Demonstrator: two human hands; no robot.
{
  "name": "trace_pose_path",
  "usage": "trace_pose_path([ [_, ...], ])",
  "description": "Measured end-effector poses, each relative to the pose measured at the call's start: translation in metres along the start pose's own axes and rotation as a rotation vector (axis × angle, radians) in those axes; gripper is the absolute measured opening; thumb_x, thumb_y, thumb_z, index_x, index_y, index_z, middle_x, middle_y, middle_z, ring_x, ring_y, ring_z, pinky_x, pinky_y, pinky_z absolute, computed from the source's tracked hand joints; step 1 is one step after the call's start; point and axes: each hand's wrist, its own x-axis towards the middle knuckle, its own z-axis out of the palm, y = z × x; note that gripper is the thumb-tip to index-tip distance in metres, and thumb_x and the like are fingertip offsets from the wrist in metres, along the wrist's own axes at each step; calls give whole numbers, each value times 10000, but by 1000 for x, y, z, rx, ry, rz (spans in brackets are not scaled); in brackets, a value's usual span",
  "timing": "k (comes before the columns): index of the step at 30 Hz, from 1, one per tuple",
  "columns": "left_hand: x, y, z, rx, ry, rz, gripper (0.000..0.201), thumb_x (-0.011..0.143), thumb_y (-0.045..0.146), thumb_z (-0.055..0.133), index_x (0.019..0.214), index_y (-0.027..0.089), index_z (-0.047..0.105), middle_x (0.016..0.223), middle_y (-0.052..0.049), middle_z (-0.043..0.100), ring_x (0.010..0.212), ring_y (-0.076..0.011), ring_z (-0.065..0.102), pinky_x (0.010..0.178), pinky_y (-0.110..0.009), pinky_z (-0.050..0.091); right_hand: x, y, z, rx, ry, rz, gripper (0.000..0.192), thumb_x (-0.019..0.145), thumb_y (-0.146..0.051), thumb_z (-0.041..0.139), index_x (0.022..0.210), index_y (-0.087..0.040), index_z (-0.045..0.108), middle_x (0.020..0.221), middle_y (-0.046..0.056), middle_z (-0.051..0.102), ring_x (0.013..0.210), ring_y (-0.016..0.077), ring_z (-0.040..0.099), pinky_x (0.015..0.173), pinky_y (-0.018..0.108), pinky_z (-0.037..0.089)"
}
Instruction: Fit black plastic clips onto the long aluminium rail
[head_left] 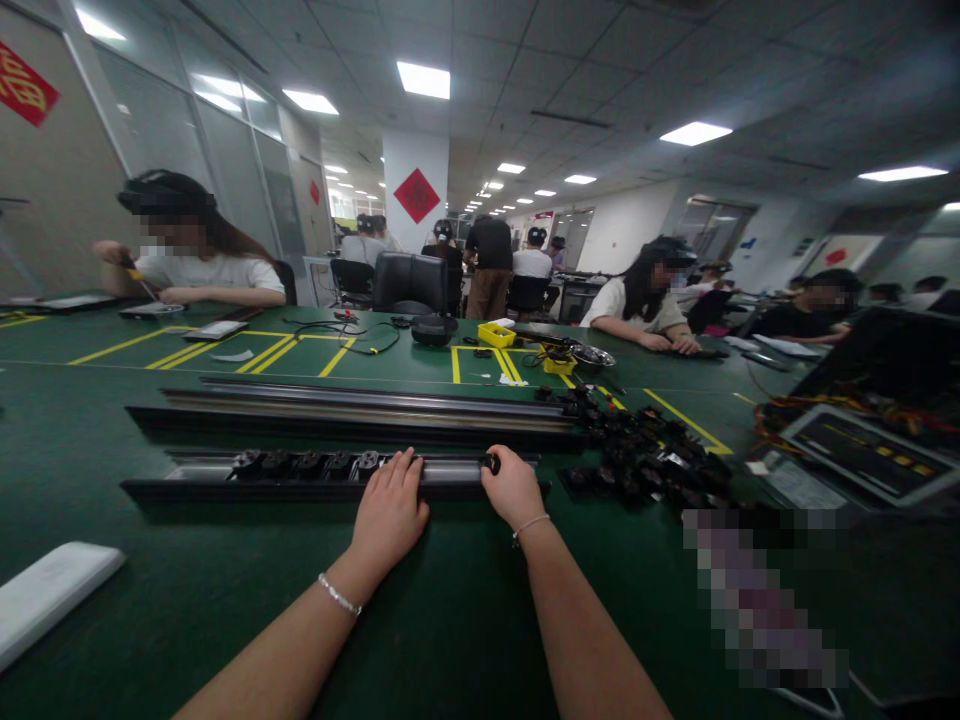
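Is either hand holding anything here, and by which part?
The right hand pinches a small black part at the long rail, fingers round its near side. The left hand lies flat on the rail, gripping nothing.

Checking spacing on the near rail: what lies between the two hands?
In the head view, only a bare stretch of the metal rail lies between the left hand and right hand.

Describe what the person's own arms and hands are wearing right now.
Both forearms are bare, with no sleeves or gloves in view. The left hand has a thin silver beaded bracelet at its wrist. The right hand has a finer silver chain bracelet at its wrist. No rings visible.
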Motion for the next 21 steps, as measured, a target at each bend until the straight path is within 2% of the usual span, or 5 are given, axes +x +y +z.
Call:
trace_pose_path([
  [4, 0, -1, 1, 7, 3, 5, 508, 752, 212, 452, 1252, 131, 482, 1362, -114, 455, 1259, -252, 391, 1037, -400, 304, 0, 2, -3, 9, -12, 19, 218, 757, -190, 507, 953, -213, 601, 941, 34, 649, 898, 168, 583, 787, 259, 406],
  [10, 0, -1, 1, 19, 1, 7, 514, 755, 215, 449, 1261, 124, 471, 1368, -114, 448, 1261, -253, 387, 1037, -402, 302, -1, 2, -5, -48, 0, 8, 218, 749, -217, 522, 949, -216, 609, 1018, 49, 644, 1010, 200, 547, 934, 347, 323],
  [15, -1, -1, 0, 31, -2, 14, 510, 760, 216, 441, 1259, 117, 473, 1371, -115, 443, 1260, -255, 389, 1035, -397, 302, -2, 1, -6, -57, -9, 30, 235, 756, -232, 522, 976, -219, 605, 1050, 54, 640, 1060, 210, 521, 942, 369, 307],
  [21, -1, -1, 1, 35, -3, 19, 516, 759, 220, 445, 1264, 117, 468, 1372, -115, 443, 1260, -255, 389, 1036, -397, 301, -1, 3, -6, -43, -2, 19, 224, 750, -214, 524, 958, -206, 610, 1000, 42, 642, 964, 184, 556, 875, 303, 366],
])
